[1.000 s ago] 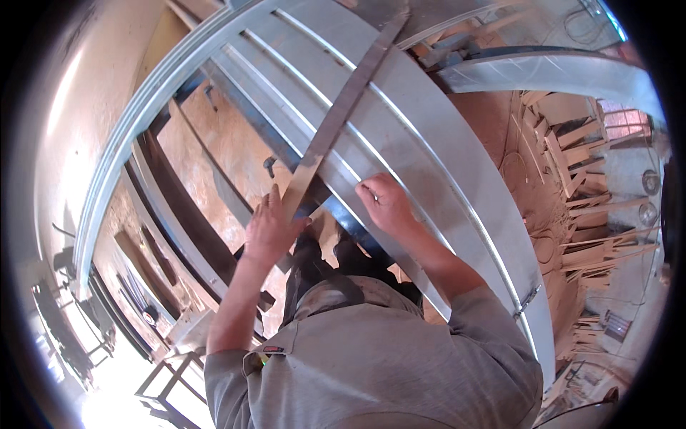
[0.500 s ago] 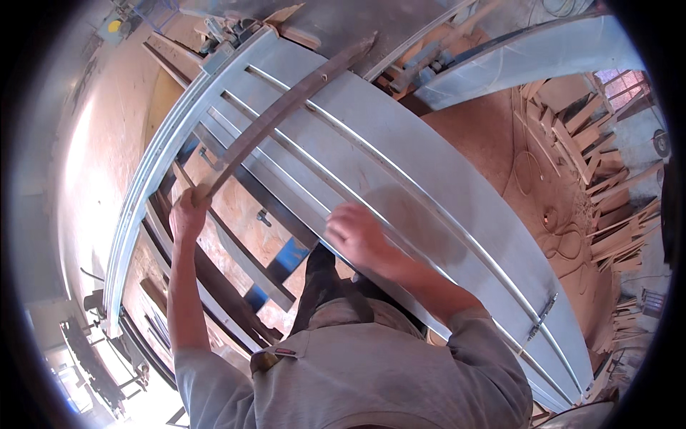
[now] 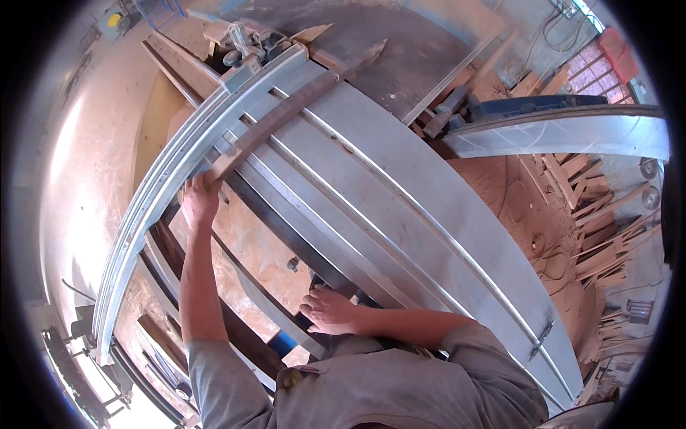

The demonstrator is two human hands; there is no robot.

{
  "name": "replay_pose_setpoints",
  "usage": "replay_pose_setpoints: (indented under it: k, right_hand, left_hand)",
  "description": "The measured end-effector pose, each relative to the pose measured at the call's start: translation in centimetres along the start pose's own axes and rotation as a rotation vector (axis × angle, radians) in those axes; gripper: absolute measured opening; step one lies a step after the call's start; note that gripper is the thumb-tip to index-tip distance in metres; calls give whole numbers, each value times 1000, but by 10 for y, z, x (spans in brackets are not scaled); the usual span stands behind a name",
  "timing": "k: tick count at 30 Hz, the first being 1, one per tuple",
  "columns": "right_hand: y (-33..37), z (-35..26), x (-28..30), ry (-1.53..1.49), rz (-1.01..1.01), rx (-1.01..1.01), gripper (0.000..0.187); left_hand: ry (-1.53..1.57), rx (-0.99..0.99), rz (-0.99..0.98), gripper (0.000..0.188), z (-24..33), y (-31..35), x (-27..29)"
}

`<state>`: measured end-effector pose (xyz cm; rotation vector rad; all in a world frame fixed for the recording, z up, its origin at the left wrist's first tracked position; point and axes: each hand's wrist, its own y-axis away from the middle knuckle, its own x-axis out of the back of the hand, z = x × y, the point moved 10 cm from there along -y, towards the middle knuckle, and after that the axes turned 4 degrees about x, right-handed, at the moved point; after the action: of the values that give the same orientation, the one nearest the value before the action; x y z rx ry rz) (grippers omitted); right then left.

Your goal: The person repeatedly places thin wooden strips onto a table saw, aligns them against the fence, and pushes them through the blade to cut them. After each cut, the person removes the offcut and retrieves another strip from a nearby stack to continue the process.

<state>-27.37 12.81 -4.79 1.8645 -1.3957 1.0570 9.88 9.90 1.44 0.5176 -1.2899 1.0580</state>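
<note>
A long, slightly curved brown wooden strip [image 3: 280, 114] lies across the slotted grey metal table [image 3: 407, 189] of a machine. My left hand [image 3: 200, 198] is closed around its near end, by the table's left edge. The far end of the strip reaches past the table's far edge. My right hand [image 3: 330, 309] is held low in front of my body, beside the near edge of the table. Its fingers are loosely bent and apart, and I see nothing in them.
A layered metal rail [image 3: 153, 168] curves along the left. A metal fitting with knobs [image 3: 246, 50] sits at its far end. Beyond the table is a dark flat surface [image 3: 371, 28]. Several wood offcuts [image 3: 597, 229] are heaped at the right, near a metal beam [image 3: 557, 137].
My left hand and the strip have shifted toward the rail at the far left. My right hand has come back from above the table to my waist. The whole view has shifted a little.
</note>
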Motion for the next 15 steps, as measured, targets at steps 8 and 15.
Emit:
replay_pose_setpoints:
  k: [8, 15]
  right_hand:
    - [-9, 8, -10, -127, -127, -22, 55]
    - [-11, 8, -19, -189, -157, 4, 59]
  left_hand:
    - [102, 70, 98, 42, -10, -45, -9]
    - [-226, 66, 329, 48, 12, -38, 3]
